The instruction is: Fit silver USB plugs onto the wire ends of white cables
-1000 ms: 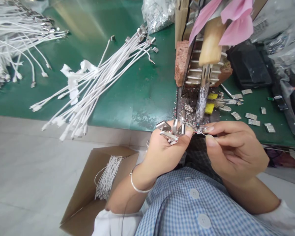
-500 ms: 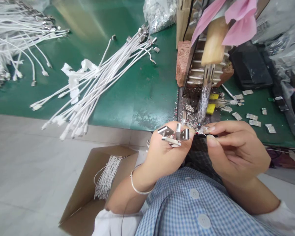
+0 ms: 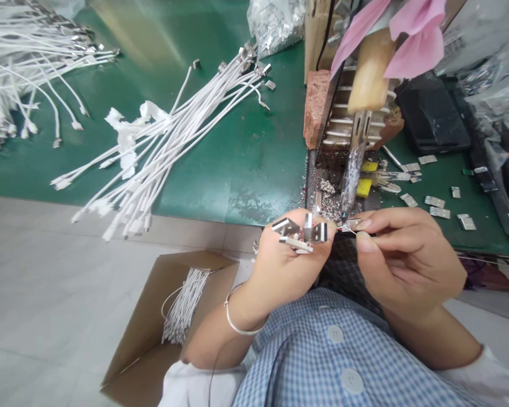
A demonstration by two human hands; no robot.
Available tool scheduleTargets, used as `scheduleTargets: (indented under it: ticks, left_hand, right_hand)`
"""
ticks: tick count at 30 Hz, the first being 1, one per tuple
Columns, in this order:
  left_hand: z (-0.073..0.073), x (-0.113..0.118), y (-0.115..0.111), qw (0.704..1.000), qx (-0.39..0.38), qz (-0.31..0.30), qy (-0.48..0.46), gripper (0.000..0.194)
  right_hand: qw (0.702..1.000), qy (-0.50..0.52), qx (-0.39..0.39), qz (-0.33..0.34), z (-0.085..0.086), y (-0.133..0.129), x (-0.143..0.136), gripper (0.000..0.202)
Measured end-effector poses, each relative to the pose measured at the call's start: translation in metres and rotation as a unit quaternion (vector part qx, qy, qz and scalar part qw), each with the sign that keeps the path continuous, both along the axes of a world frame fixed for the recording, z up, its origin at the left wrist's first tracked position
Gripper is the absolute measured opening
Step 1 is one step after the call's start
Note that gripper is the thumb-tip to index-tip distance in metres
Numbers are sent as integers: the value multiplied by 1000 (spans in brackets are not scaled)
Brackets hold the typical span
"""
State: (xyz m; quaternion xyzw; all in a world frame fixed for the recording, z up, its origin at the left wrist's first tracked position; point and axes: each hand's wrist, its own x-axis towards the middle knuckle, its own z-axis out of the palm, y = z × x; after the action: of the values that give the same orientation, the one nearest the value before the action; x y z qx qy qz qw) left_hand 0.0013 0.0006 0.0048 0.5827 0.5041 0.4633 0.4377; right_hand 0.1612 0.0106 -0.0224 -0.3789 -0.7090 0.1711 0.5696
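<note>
Left fingers [image 3: 320, 252] grip plugs [image 3: 297, 244]; right fingers [image 3: 367, 242] pinch wire [image 3: 350, 230] near soldering iron [image 3: 353, 183]; joint apparently unfinished, loose connectors [image 3: 440, 212] remain.

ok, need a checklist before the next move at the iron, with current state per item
1. USB plugs secured: ok, bunched in the closed left grip.
2. Thin wire held: ok, pinched in the right grip, leading toward the soldering iron.
3. Fingers well away from the iron's tip: not ok, both hands are close beside it.
4. Joint at the tip: cannot tell, too small and partly hidden.
5. Area under the iron clean: not ok, metallic debris is scattered there.
6. White cables away from the iron: ok, lying on the bench to the left.
</note>
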Motion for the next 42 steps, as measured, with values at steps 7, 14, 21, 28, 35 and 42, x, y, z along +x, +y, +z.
scheduleTargets:
  ticks: [7,14,21,28,35,42]
  left_hand:
    - [-2,-1,2,999,19,-27,-29,33]
    - [-3,-1,-4,999,-38,5,-18,28]
    - [-9,0,-6,1000,-23,1,-14,30]
    - [-11,3,-4,999,10,5,-40,24]
    - [-2,4,-2,999,-20,26,-25,27]
    - [1,3,0,999,-35,11,-39,29]
  right_hand:
    - [1000,2,-3,-2,0,0,-1,19]
    - [1000,-14,-1,18,-3,-3,3,19]
    - [999,-9,9,31,-6,-5,6,20]
    - [1000,-7,-1,-3,-3,-2,1,20]
    - [1000,-13,0,-21,-1,2,0,18]
    - [1000,-14,0,-15,0,2,-1,17]
